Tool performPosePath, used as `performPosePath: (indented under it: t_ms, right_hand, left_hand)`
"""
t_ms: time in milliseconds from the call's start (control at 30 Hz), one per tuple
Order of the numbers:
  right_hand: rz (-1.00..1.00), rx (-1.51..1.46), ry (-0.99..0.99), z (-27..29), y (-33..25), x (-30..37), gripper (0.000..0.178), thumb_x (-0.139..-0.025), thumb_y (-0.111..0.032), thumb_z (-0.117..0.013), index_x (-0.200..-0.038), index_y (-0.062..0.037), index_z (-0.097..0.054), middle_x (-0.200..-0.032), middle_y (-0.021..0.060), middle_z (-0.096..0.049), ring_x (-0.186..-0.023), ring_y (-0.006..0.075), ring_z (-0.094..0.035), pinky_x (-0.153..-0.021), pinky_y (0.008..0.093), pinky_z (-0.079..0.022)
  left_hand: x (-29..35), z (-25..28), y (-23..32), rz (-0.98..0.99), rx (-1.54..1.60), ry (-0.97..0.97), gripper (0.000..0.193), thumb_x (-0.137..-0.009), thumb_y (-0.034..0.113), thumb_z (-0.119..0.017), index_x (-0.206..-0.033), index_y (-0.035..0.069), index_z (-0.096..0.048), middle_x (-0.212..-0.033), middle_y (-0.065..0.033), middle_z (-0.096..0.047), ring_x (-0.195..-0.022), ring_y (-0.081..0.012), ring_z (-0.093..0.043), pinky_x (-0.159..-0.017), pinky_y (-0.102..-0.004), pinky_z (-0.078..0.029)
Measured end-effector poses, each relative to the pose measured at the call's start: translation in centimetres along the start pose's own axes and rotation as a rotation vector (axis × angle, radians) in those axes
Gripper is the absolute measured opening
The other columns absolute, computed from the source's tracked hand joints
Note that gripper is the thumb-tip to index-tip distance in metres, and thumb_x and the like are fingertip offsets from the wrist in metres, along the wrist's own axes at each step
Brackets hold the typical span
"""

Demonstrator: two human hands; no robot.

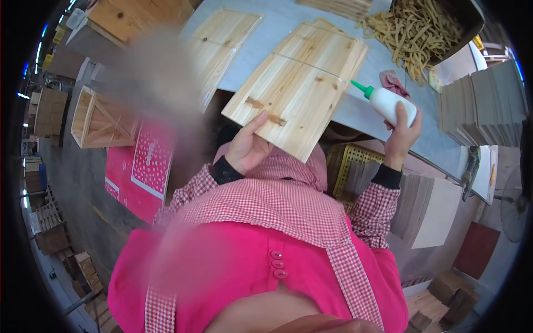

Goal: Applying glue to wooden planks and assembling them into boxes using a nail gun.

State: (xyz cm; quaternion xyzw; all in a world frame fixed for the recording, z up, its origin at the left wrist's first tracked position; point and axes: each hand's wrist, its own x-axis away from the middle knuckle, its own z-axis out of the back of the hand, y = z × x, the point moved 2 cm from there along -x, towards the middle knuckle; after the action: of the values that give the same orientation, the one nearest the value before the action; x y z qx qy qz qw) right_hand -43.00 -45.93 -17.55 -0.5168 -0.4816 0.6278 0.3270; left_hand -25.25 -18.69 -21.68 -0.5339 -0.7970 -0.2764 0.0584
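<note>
My left hand [248, 145] grips the near edge of a light wooden panel [294, 83], its thumb on top and its fingers out of sight underneath. The panel is made of joined boards with dark knots, has a line across it, and lies tilted over the front edge of the table. In my right hand [402, 136] is a white squeeze bottle [392, 105] with a green nozzle. That nozzle points left toward the panel's right edge, close to it. I cannot tell whether it touches. Blurred patches hide part of the left side.
A second wooden panel [222, 41] lies to the left on the pale table [355, 119]. At the back right, a box [463, 25] spills tan strips [413, 33] beside a pink cloth [393, 82]. Stacked boards [494, 102] stand on the right, and a yellow crate [347, 166] sits below the table.
</note>
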Motion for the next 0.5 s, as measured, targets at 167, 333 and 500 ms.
performPosePath:
  t_ms: [167,333,500]
  right_hand:
    - [-0.095,-0.361,0.109,-0.3,1.0,-2.5,0.033,-0.087,-0.024,-0.068,-0.102,-0.0017,-0.049,-0.08,0.0065,-0.058,-0.054,0.0107,-0.052,-0.043,0.0228,-0.038]
    - [-0.096,-0.343,0.185,-2.0,5.3,-7.9,0.039,-0.086,-0.026,-0.069,-0.107,0.0008,-0.049,-0.085,0.0091,-0.059,-0.055,0.0133,-0.055,-0.042,0.0246,-0.044]
    - [-0.184,-0.24,0.238,-3.9,4.9,-10.3,0.041,-0.084,-0.028,-0.07,-0.106,0.0015,-0.05,-0.086,0.0099,-0.059,-0.057,0.0141,-0.057,-0.04,0.0265,-0.045]
  left_hand:
    - [0.1,-0.2,-0.6,-0.073,-0.039,-0.026,0.05,-0.095,0.021,-0.053,-0.138,0.004,-0.034,-0.136,-0.0142,-0.048,-0.124,-0.0278,-0.049,-0.105,-0.0453,-0.04]
    - [0.3,-0.3,-0.3,-0.01,-0.018,-0.021,0.05,-0.094,0.018,-0.055,-0.138,0.004,-0.035,-0.135,-0.0132,-0.049,-0.124,-0.027,-0.049,-0.105,-0.0453,-0.039]
    - [0.4,-0.2,0.1,0.003,-0.015,0.004,0.051,-0.094,0.019,-0.055,-0.138,0.004,-0.034,-0.135,-0.0137,-0.048,-0.125,-0.028,-0.048,-0.105,-0.0472,-0.039]
